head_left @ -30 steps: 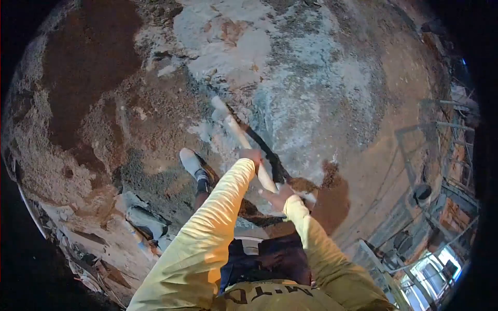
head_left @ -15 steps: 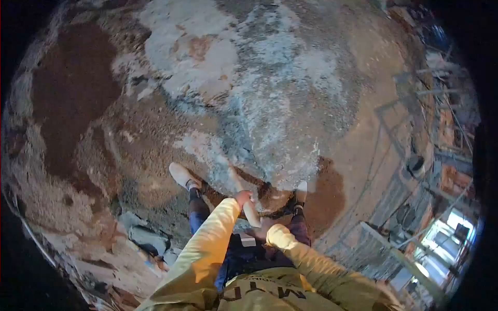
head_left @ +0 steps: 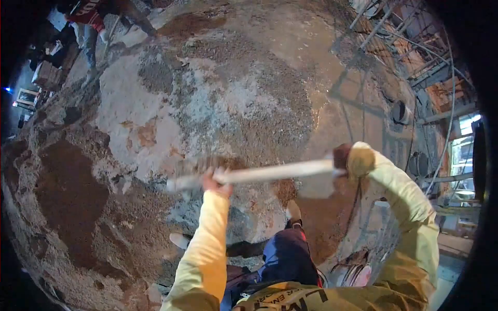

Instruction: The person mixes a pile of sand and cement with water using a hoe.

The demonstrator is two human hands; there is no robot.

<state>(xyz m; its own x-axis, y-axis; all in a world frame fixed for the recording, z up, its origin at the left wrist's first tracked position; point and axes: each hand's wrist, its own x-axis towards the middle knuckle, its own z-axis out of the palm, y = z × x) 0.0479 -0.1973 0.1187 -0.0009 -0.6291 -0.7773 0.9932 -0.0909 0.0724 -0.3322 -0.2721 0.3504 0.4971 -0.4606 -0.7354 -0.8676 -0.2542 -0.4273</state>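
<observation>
Two long yellow cloth sleeves (head_left: 208, 238) reach forward. The bare left hand (head_left: 217, 183) and the bare right hand (head_left: 343, 158) are both closed around a pale, straight, wooden-looking pole (head_left: 280, 172), the right at its end, crosswise above rough grey-brown ground (head_left: 233, 109). Farther, a person in a red top (head_left: 92, 19) stands.

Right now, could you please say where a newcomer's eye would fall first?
Probably on the pale pole, held nearly level across the middle, left hand near its left end and right hand at its right end. Next might come the dark patch of ground at lower left and a person in red at top left.
</observation>
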